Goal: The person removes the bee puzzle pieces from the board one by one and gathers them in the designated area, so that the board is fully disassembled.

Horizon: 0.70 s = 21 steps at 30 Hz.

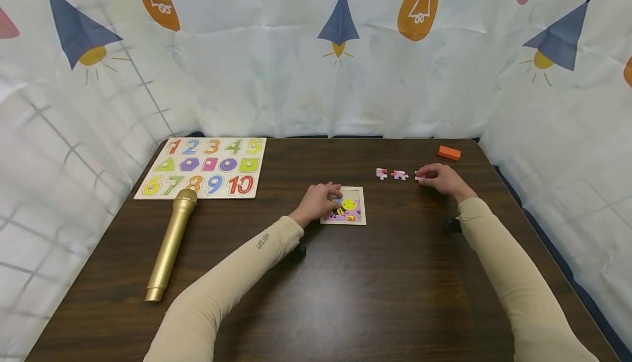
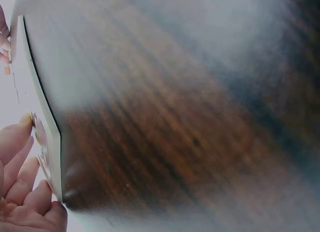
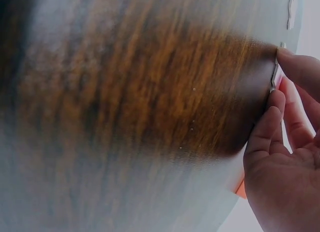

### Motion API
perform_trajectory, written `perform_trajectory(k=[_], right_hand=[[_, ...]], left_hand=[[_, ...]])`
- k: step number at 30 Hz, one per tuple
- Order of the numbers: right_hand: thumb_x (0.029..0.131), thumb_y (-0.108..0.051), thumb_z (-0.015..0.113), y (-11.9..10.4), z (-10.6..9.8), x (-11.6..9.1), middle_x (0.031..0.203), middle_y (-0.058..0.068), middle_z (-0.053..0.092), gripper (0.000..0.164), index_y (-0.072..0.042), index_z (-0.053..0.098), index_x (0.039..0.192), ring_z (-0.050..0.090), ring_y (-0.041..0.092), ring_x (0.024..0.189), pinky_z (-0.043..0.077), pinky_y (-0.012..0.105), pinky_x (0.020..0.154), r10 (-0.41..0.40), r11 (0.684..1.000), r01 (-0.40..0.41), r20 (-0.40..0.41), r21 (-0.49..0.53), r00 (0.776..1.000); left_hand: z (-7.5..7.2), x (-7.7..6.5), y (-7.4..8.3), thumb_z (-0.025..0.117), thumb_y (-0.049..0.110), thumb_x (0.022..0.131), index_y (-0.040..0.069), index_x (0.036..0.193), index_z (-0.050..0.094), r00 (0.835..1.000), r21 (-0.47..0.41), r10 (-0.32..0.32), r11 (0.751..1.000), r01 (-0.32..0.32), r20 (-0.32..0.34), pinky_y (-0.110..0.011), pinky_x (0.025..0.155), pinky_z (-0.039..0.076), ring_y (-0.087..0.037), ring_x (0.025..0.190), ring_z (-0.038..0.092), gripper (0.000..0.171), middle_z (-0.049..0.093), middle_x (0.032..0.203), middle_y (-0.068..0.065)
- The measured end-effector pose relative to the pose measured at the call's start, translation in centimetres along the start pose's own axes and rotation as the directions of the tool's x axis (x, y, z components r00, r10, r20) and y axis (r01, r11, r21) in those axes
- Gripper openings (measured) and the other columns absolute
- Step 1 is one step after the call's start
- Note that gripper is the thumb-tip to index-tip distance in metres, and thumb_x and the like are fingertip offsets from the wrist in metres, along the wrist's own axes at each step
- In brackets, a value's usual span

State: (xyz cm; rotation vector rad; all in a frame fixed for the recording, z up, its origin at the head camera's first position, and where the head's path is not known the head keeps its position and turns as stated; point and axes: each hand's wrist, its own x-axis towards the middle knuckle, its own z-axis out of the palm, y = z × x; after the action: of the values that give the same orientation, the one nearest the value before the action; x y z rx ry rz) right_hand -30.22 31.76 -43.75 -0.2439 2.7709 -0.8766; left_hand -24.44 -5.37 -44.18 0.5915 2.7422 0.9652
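Note:
My left hand [image 1: 317, 203] lies over the left side of a small square jigsaw puzzle [image 1: 348, 206] with a yellow bee picture in a pale tray [image 1: 364, 211]. In the left wrist view its thumb and fingers pinch at a tilted puzzle piece [image 2: 41, 134] inside the tray, mostly hidden by the fingers. Farther right, my right hand [image 1: 443, 180] pinches a small pink puzzle piece [image 1: 419, 176] low at the tabletop. That piece shows edge-on between thumb and fingers in the right wrist view. Two loose pink pieces, one [image 1: 382, 173] and another [image 1: 400, 175], lie in a row beside it.
An orange block [image 1: 449, 153] lies behind my right hand. At the back left is a number and shape board [image 1: 199, 168]. A gold microphone [image 1: 170, 247] overlaps the board's front edge. Patterned curtains [image 1: 296, 77] enclose the dark wooden table [image 1: 375, 296].

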Motion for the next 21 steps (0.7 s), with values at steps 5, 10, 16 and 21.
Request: perform_trajectory(k=[5, 10, 16, 21], right_hand=[[0.097, -0.017, 0.061, -0.2, -0.2, 0.0, 0.116, 0.021, 0.059, 0.031, 0.0, 0.063, 0.123, 0.051, 0.034, 0.101, 0.04, 0.051, 0.092, 0.005, 1.0, -0.005, 0.015, 0.01, 1.0], [0.099, -0.022, 0.06, -0.8, -0.6, 0.1, 0.127, 0.024, 0.054, 0.037, 0.0, 0.061, 0.128, 0.05, 0.037, 0.109, 0.039, 0.056, 0.096, 0.031, 0.999, -0.032, 0.028, 0.029, 0.999], [0.1, -0.021, 0.056, -3.6, -0.1, 0.3, 0.136, 0.026, 0.048, 0.038, 0.0, 0.058, 0.131, 0.051, 0.04, 0.112, 0.042, 0.056, 0.095, 0.004, 0.999, -0.005, 0.013, 0.054, 1.0], [0.099, -0.021, 0.058, -7.0, 1.9, 0.2, 0.131, 0.022, 0.053, 0.034, -0.001, 0.061, 0.128, 0.052, 0.036, 0.111, 0.043, 0.053, 0.093, -0.074, 0.996, 0.073, 0.006, 0.058, 0.997]], left_hand=[[0.0, 0.1, 0.0, 0.07, 0.015, 0.09, 0.006, 0.115, 0.072, 1.0, 0.009, -0.005, 1.0, 0.005, 0.0, -0.041, 0.114, 0.028, -0.023, 0.139, 0.04, 0.027, 0.056, 0.139, -0.004], [-0.2, 0.3, -0.2, 0.07, 0.016, 0.089, 0.006, 0.117, 0.071, 1.0, 0.023, 0.029, 0.999, -0.029, -0.003, -0.04, 0.115, 0.027, -0.024, 0.139, 0.039, 0.029, 0.056, 0.14, -0.005], [-1.4, -0.3, -1.3, 0.068, 0.019, 0.091, 0.005, 0.121, 0.069, 0.998, -0.007, 0.053, 0.999, -0.052, 0.021, -0.042, 0.115, 0.027, -0.024, 0.141, 0.037, 0.033, 0.052, 0.143, -0.006], [-2.1, -1.3, -2.7, 0.072, 0.019, 0.089, 0.005, 0.123, 0.068, 0.997, -0.017, 0.07, 0.997, -0.069, 0.044, -0.041, 0.114, 0.03, -0.023, 0.14, 0.038, 0.037, 0.052, 0.143, -0.005]])
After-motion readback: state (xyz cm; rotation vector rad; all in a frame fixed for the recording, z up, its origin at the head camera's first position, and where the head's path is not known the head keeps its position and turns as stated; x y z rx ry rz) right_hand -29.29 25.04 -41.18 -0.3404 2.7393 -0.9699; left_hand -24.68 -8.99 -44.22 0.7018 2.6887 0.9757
